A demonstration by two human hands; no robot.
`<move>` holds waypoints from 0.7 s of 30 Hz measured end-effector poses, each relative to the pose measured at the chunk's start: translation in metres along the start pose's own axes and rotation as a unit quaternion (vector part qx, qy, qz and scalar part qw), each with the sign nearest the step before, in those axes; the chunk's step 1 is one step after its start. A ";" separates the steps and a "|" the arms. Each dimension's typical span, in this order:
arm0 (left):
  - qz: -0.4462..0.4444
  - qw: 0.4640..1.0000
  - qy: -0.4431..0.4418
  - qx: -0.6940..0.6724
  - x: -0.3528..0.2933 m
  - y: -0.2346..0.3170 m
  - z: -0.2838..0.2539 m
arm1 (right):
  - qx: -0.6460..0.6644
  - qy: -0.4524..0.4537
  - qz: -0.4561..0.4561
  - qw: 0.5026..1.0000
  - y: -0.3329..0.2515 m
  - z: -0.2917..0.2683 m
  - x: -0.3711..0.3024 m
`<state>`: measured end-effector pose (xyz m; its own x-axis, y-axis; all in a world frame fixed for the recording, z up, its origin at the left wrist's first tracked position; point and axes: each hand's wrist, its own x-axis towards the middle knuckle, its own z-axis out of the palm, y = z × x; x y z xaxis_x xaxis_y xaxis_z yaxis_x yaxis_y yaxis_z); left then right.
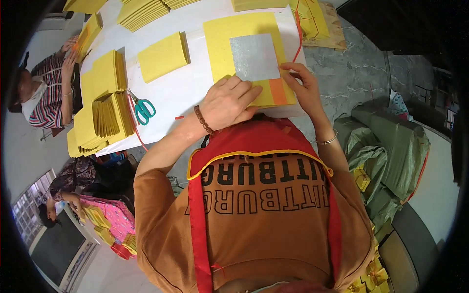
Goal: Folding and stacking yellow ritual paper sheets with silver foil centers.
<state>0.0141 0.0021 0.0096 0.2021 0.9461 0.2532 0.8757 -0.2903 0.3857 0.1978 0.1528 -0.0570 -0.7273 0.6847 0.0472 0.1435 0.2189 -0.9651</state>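
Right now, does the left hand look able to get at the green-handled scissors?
Probably yes: the green-handled scissors lie on the white table, left of the left hand, their handles uncovered; it would first leave the yellow paper.

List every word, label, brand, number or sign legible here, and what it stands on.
Brown shirt: two rows of capital lettering, one solid black, one outlined, partly covered by the red apron; wording not reproduced.
Silver square and yellow sheet: no lettering discernible.

Fingers (251, 94) on yellow paper (218, 46), silver square (254, 56)
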 end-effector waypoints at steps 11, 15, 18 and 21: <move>0.035 0.996 0.051 0.057 -0.004 0.004 0.009 | 0.104 0.017 0.050 0.993 0.005 0.002 0.000; 0.025 0.996 0.072 0.043 -0.006 0.005 0.011 | 0.056 0.046 -0.012 0.997 0.009 0.006 0.000; 0.028 0.996 0.081 -0.019 -0.008 0.000 0.012 | 0.075 0.041 0.004 0.996 0.013 0.006 -0.001; -0.021 0.993 0.092 -0.077 -0.006 -0.005 0.012 | 0.118 0.019 0.036 0.992 0.014 0.004 -0.001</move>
<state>0.0136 -0.0006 -0.0042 0.0706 0.9197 0.3863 0.8018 -0.2827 0.5265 0.1975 0.1521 -0.0717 -0.6939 0.7199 -0.0184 0.0292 0.0026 -0.9996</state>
